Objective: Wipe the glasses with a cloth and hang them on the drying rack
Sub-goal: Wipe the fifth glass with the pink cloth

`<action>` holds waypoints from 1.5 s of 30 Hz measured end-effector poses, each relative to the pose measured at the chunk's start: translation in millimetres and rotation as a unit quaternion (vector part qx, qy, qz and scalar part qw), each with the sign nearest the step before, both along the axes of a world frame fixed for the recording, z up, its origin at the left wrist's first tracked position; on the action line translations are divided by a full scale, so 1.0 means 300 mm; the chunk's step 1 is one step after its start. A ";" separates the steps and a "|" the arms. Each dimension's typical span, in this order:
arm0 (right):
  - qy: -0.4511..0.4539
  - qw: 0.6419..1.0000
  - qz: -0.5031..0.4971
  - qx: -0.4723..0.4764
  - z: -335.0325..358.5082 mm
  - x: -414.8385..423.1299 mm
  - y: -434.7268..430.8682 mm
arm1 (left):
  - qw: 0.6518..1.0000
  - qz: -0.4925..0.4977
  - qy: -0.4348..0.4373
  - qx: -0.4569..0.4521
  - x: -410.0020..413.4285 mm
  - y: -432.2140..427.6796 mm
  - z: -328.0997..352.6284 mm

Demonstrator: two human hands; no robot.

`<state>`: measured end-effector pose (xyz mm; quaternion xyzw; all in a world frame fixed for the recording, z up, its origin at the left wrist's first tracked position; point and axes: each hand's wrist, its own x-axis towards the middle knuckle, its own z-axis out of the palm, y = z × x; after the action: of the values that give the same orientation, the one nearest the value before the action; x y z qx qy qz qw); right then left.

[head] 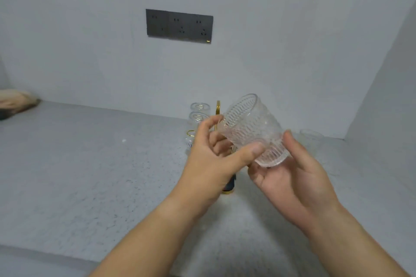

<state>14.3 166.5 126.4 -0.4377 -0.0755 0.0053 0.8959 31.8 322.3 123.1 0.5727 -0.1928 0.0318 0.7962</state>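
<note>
A clear ribbed glass (252, 128) is held tilted in mid-air, its mouth pointing up and away. My right hand (290, 173) cups its base from below, fingers curled round it. My left hand (216, 155) holds its side, thumb pressed on the lower wall and fingers behind it. Behind my hands stands a drying rack (218, 110) with gold wire and a dark base, mostly hidden. Two glasses (199, 114) hang on its left side. No cloth shows in either hand.
Another clear glass (311, 139) stands on the grey speckled counter (90, 175) at the right, near the side wall. A beige bundle (16, 102) lies at the far left. A dark socket panel (179, 26) sits on the back wall.
</note>
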 end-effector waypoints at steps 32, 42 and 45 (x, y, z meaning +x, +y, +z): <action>-0.181 0.642 -0.145 -0.731 0.184 0.409 0.223 | 0.975 0.026 0.025 0.221 0.270 0.306 -0.025; -0.184 0.602 -0.138 -0.765 0.091 0.424 0.255 | 0.974 0.004 0.074 0.216 0.272 0.327 -0.137; -0.186 0.589 -0.138 -0.775 0.083 0.427 0.261 | 0.974 0.001 0.071 0.216 0.285 0.335 -0.170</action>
<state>142.4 244.8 151.2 -0.9631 -0.1463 -0.1429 0.1751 117.2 422.7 72.0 0.7320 -0.1377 -0.0510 0.6653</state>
